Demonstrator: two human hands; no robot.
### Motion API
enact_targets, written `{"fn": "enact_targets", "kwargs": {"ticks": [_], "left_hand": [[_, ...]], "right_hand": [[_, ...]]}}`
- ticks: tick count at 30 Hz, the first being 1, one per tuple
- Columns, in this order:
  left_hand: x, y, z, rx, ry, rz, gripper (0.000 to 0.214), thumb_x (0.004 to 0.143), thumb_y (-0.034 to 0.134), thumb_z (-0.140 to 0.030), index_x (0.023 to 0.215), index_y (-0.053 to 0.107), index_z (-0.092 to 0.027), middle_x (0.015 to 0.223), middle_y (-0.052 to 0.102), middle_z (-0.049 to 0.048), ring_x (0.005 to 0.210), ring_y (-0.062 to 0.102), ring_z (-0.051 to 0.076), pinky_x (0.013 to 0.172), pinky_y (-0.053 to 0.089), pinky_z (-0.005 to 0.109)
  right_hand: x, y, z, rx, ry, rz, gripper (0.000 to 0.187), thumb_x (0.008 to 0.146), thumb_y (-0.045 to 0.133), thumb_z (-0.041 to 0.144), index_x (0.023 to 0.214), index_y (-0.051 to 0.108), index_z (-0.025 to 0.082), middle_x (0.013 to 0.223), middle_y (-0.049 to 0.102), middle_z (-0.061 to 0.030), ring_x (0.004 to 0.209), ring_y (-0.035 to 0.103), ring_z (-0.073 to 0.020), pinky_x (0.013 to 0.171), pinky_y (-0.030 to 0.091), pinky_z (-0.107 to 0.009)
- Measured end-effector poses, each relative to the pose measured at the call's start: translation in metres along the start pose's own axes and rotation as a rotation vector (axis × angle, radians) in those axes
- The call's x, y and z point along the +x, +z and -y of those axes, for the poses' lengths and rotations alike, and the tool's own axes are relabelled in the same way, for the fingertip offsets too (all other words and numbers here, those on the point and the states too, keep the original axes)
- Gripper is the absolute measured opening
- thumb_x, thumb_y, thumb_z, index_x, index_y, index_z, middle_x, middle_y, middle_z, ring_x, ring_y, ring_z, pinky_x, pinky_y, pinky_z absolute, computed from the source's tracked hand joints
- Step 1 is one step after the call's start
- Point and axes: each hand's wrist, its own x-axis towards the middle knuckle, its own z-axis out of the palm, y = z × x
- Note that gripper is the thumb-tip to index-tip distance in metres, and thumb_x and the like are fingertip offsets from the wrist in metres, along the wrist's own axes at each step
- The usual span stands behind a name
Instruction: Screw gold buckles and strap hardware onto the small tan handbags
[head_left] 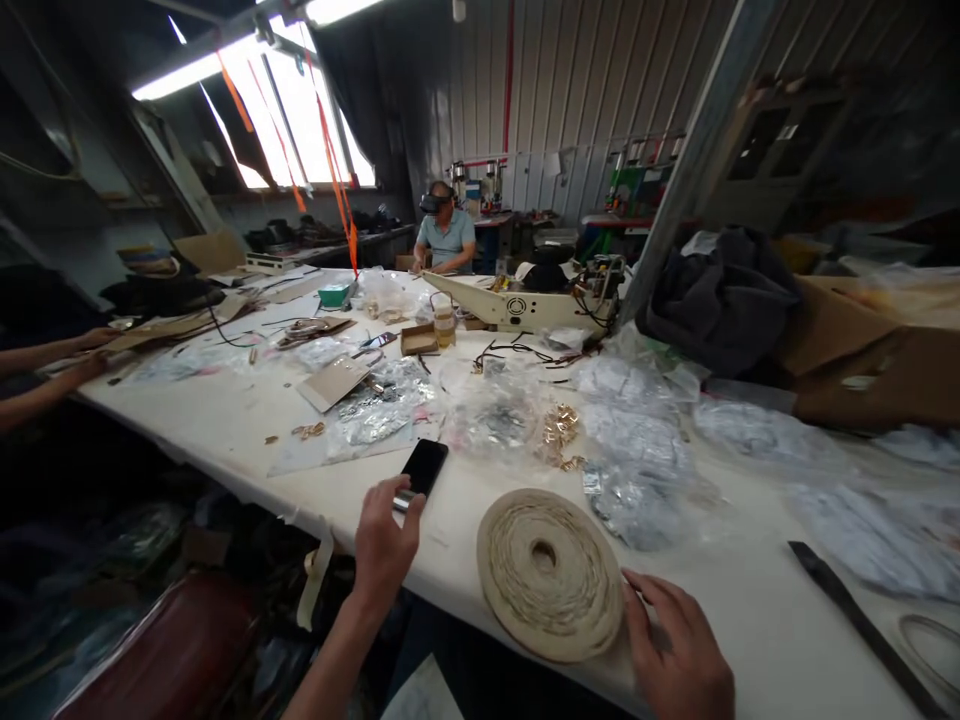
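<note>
A wide flat roll of beige strip material (517, 590) lies on the table close in front of me, with a round hole at its core. My right hand (679, 645) is at the roll's right edge, fingers loosely stretched out and the fingertips at its rim. My left hand (386, 535) is over the near end of a black phone (426, 465) lying flat on the table. Between its thumb and forefinger is a small silvery piece (405, 500), whose kind I cannot make out.
Bags of metal pieces (499, 420), loose gold-coloured pieces (559, 430) and plastic-wrapped bundles (637, 440) spread across the white table (247, 420). A dark strap (855, 615) lies at right. A person (446, 235) sits opposite; another person's arms (52, 375) reach in at left.
</note>
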Motion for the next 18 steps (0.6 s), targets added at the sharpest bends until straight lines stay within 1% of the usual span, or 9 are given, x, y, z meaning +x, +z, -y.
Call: {"fn": "enact_targets", "kwargs": {"ticks": [1, 2, 4, 6, 8, 11, 14, 16, 18], "left_hand": [[0.008, -0.004, 0.006, 0.127, 0.053, -0.034, 0.048, 0.101, 0.064, -0.043, 0.14, 0.063, -0.016, 0.138, 0.07, 0.0191, 0.133, 0.063, 0.038, 0.113, 0.053, 0.054], [0.015, -0.004, 0.011, 0.233, 0.081, -0.02, 0.061, 0.099, 0.067, -0.043, 0.149, 0.056, -0.011, 0.149, 0.064, 0.0234, 0.143, 0.056, 0.041, 0.121, 0.046, 0.057], [0.025, 0.003, 0.02, 0.373, 0.068, 0.108, 0.087, 0.094, 0.074, -0.046, 0.161, 0.04, -0.002, 0.159, 0.053, 0.0306, 0.151, 0.048, 0.046, 0.127, 0.04, 0.058], [0.032, 0.018, 0.022, 0.437, 0.03, 0.239, 0.098, 0.093, 0.075, -0.05, 0.164, 0.032, 0.002, 0.16, 0.052, 0.0329, 0.15, 0.051, 0.045, 0.126, 0.041, 0.055], [0.038, 0.033, 0.017, 0.484, 0.014, 0.27, 0.096, 0.094, 0.073, -0.051, 0.163, 0.033, 0.003, 0.156, 0.056, 0.0324, 0.145, 0.055, 0.043, 0.124, 0.041, 0.053], [0.05, 0.05, 0.001, 0.56, 0.0, 0.239, 0.088, 0.097, 0.068, -0.046, 0.16, 0.036, 0.007, 0.144, 0.064, 0.0314, 0.135, 0.061, 0.043, 0.116, 0.045, 0.053], [0.063, 0.058, -0.011, 0.618, -0.027, 0.237, 0.08, 0.096, 0.064, -0.036, 0.156, 0.04, 0.011, 0.131, 0.069, 0.0301, 0.124, 0.064, 0.043, 0.105, 0.05, 0.052], [0.067, 0.06, -0.014, 0.636, -0.035, 0.246, 0.076, 0.096, 0.062, -0.033, 0.154, 0.043, 0.011, 0.126, 0.07, 0.0294, 0.119, 0.065, 0.042, 0.099, 0.052, 0.049], [0.069, 0.059, -0.013, 0.636, -0.023, 0.257, 0.075, 0.096, 0.061, -0.033, 0.154, 0.042, 0.011, 0.124, 0.07, 0.0292, 0.118, 0.065, 0.041, 0.096, 0.052, 0.046]], "right_hand": [[-0.002, 0.002, -0.001, 0.004, 0.009, 0.002, 0.026, 0.11, 0.065, 0.041, 0.115, 0.078, 0.019, 0.11, 0.079, -0.0113, 0.099, 0.074, -0.0272, 0.097, 0.058, -0.043], [-0.002, 0.002, -0.003, 0.001, 0.023, -0.001, 0.027, 0.111, 0.064, 0.041, 0.114, 0.078, 0.019, 0.109, 0.079, -0.0117, 0.098, 0.074, -0.0274, 0.096, 0.058, -0.043], [-0.002, 0.001, -0.004, -0.017, 0.045, -0.006, 0.029, 0.111, 0.063, 0.043, 0.112, 0.078, 0.018, 0.108, 0.08, -0.0125, 0.096, 0.075, -0.028, 0.094, 0.058, -0.043], [0.0, 0.0, -0.003, -0.034, 0.052, -0.028, 0.03, 0.11, 0.064, 0.044, 0.11, 0.079, 0.018, 0.107, 0.08, -0.0126, 0.094, 0.075, -0.0281, 0.093, 0.058, -0.043], [0.0, -0.002, -0.001, -0.049, 0.051, -0.054, 0.029, 0.109, 0.066, 0.043, 0.109, 0.08, 0.017, 0.106, 0.08, -0.0123, 0.092, 0.075, -0.0279, 0.093, 0.058, -0.043], [-0.001, -0.003, 0.0, -0.067, 0.058, -0.06, 0.027, 0.109, 0.067, 0.04, 0.11, 0.079, 0.017, 0.106, 0.08, -0.0121, 0.093, 0.075, -0.0277, 0.094, 0.058, -0.043], [-0.002, -0.003, 0.002, -0.08, 0.051, -0.055, 0.024, 0.109, 0.066, 0.037, 0.111, 0.079, 0.017, 0.105, 0.08, -0.0116, 0.092, 0.075, -0.027, 0.093, 0.058, -0.042], [-0.001, -0.003, 0.003, -0.087, 0.04, -0.052, 0.023, 0.109, 0.066, 0.037, 0.112, 0.078, 0.017, 0.105, 0.08, -0.0115, 0.093, 0.074, -0.027, 0.093, 0.057, -0.042], [-0.001, -0.002, 0.003, -0.089, 0.039, -0.047, 0.022, 0.109, 0.066, 0.036, 0.112, 0.078, 0.017, 0.105, 0.079, -0.0112, 0.093, 0.075, -0.0267, 0.093, 0.057, -0.042]]}}
